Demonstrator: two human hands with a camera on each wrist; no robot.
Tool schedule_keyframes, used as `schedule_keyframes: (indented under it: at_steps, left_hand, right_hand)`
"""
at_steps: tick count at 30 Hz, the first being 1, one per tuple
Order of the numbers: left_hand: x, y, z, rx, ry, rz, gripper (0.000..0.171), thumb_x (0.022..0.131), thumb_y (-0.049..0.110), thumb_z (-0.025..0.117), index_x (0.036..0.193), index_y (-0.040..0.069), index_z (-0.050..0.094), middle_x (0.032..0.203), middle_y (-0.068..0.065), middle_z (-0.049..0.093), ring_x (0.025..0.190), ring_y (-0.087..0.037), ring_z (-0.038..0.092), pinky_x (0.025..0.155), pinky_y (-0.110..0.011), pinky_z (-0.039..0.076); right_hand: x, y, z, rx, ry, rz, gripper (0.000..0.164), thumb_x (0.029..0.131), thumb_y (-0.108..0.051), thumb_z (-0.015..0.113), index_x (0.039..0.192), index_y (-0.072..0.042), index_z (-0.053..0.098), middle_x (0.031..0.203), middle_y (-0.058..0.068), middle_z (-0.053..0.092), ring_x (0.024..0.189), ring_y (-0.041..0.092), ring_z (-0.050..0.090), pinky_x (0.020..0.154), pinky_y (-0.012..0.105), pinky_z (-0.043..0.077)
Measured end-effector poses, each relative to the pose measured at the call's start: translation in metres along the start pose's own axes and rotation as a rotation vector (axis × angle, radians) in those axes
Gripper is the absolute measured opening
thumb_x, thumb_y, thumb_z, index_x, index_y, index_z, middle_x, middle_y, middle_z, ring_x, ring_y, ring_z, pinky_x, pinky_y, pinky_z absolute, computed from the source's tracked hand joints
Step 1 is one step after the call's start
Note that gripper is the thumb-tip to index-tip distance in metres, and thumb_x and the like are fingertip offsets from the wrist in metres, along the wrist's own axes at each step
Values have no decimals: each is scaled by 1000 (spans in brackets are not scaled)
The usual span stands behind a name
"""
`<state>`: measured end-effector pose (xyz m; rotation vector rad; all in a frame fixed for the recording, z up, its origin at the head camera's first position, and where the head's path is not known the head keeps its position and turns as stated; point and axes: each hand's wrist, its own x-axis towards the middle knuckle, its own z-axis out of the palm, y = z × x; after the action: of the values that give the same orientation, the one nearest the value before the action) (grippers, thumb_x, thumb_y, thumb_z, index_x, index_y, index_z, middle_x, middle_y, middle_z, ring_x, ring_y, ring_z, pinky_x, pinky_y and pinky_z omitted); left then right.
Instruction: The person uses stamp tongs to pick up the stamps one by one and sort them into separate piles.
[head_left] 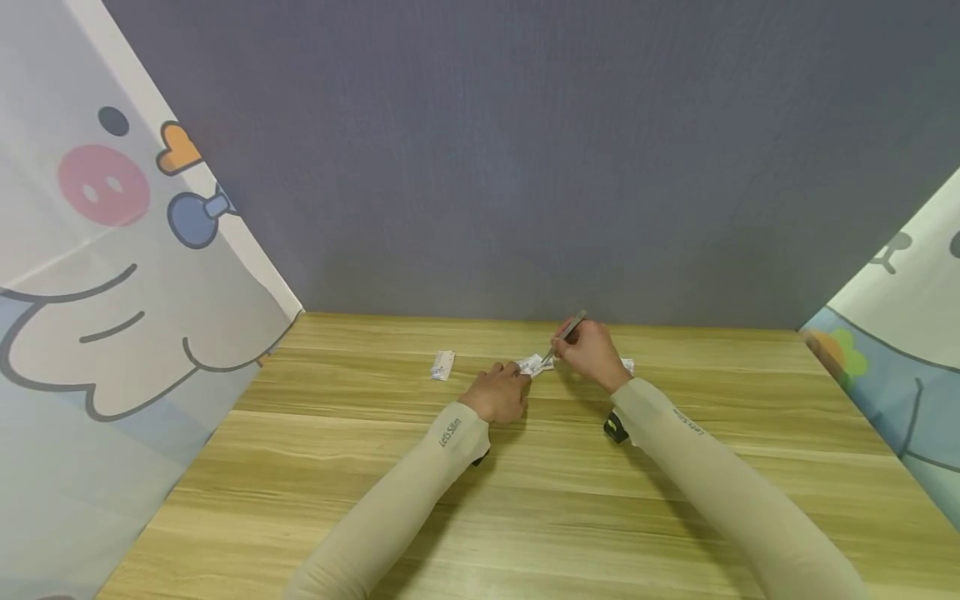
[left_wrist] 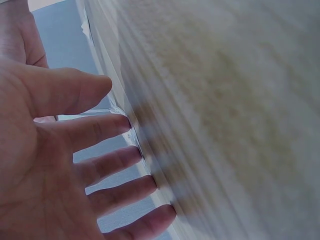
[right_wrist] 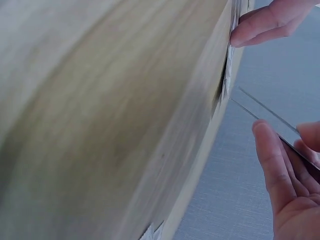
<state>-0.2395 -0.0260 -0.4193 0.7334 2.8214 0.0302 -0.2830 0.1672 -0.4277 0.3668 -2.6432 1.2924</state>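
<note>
Metal tweezers (head_left: pixel 574 322) are pinched between the thumb and fingers of my right hand (head_left: pixel 592 354). Their two thin tips stand apart, pointing down at a crumpled white paper piece with dark print (head_left: pixel 534 364). In the right wrist view the tweezers (right_wrist: pixel 270 111) reach close to the paper's edge (right_wrist: pixel 227 80). My left hand (head_left: pixel 498 393) lies palm down at the paper's left side, fingertips on its edge. The left wrist view shows that hand (left_wrist: pixel 55 160) with fingers extended and spread, their tips against the tabletop and paper.
Another printed paper slip (head_left: pixel 442 365) lies flat to the left of my left hand. A further white piece (head_left: pixel 628 365) shows partly behind my right wrist. Beyond the wooden table (head_left: pixel 375 467) rises a grey panel (head_left: pixel 480 167); cartoon-printed sheets (head_left: pixel 45 250) flank both sides.
</note>
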Motion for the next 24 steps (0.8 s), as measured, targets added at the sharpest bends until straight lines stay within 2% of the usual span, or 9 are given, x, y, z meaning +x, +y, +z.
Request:
schedule_keyframes:
  at_steps: [8, 16, 24]
  left_hand:
    - [1, 1, 0, 2, -10, -4, 47, 97, 33, 52, 141, 19, 47, 144, -1, 37, 131, -23, 33, 106, -46, 32]
    - [0, 1, -1, -3, -12, -4, 46, 97, 33, 52, 140, 18, 47, 144, -2, 37, 131, -23, 33, 106, -46, 31]
    - [0, 1, -1, 7, -12, -2, 45, 97, 33, 52, 139, 19, 48, 143, -1, 38, 130, -23, 35, 105, -46, 33]
  right_hand:
    - [0, 1, 1, 5, -11, 12, 7, 92, -13, 62, 90, -6, 65, 81, 7, 66, 69, 17, 66, 58, 29, 55]
    - [-1, 2, 1, 22, -20, 52, 9, 93, -15, 61, 92, -7, 64, 82, 8, 66, 73, 23, 67, 59, 31, 55]
    - [0, -1, 1, 29, -31, 43, 9, 93, -14, 61, 93, -5, 64, 83, 10, 67, 73, 23, 67, 59, 30, 56]
